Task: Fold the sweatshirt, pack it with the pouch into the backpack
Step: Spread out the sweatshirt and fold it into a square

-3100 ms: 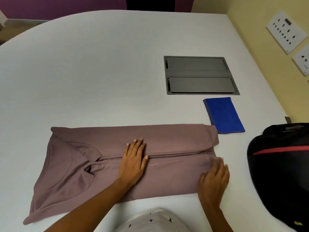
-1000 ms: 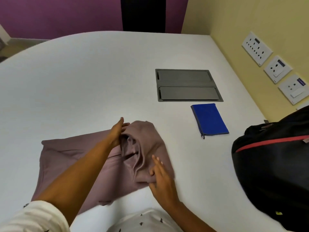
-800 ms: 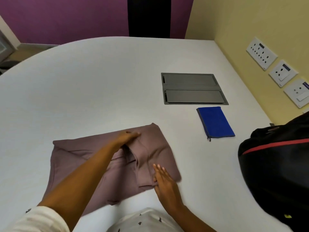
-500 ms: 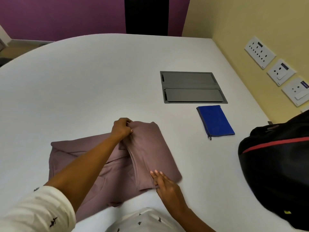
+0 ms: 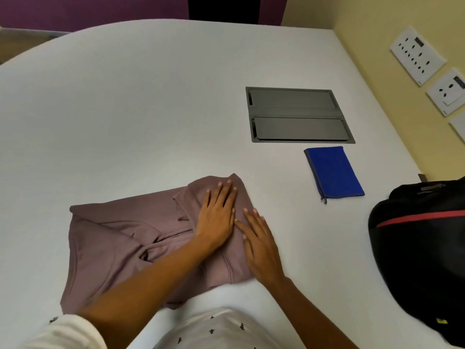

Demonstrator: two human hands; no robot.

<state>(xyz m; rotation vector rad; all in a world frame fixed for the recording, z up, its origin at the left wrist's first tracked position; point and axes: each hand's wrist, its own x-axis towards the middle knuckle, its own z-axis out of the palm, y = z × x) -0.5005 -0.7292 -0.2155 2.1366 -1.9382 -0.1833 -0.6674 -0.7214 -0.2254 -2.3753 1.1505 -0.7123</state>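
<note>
— Why do both hands lie flat on the sweatshirt?

— To set the crease, I think. The left hand presses on the doubled-over right part with straight, slightly spread fingers. The right hand lies just beside it, fingers straight, along that part's right edge. Neither pinches any cloth.

— And where is the sweatshirt itself?

— On the white table, close to the person's edge. Its right end is doubled over. The left end, with the neck, lies open and a bit rumpled, so the folding looks about half done.

— Is there room to work?

— Plenty of bare table to the left and beyond. The blue pouch lies flat, well apart to the right, just short of a grey panel set in the table. The black backpack sits at the table's right edge, near the right hand. Whether it is unzipped I cannot tell.
</note>
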